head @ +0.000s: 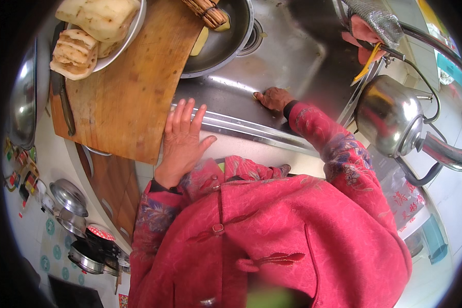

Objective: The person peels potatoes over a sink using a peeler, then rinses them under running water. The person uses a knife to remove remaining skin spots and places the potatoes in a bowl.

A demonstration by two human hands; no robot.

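Observation:
My left hand (pixel 183 142) lies flat with its fingers apart at the sink's front rim, beside the edge of a wooden cutting board (pixel 131 88). Down in the steel sink (pixel 231 90), my right hand (pixel 274 99) is curled near the basin's front wall; whether it holds anything is hidden. A dark pan (pixel 215 54) sits in the sink, partly under the board. In it are a bundled-stick brush (pixel 208 13) and a yellowish slice (pixel 200 41). On the board stand a white bowl (pixel 133 36) of peeled root pieces (pixel 100 19) and a knife with a dark handle (pixel 66 109).
To the right of the sink stands a steel kettle (pixel 389 115). A faucet (pixel 427 36), pink cloths (pixel 365 30), a silvery mesh cloth (pixel 381 19) and a yellow-handled tool (pixel 366 63) are at the back right. A metal basin (pixel 25 96) is at the far left.

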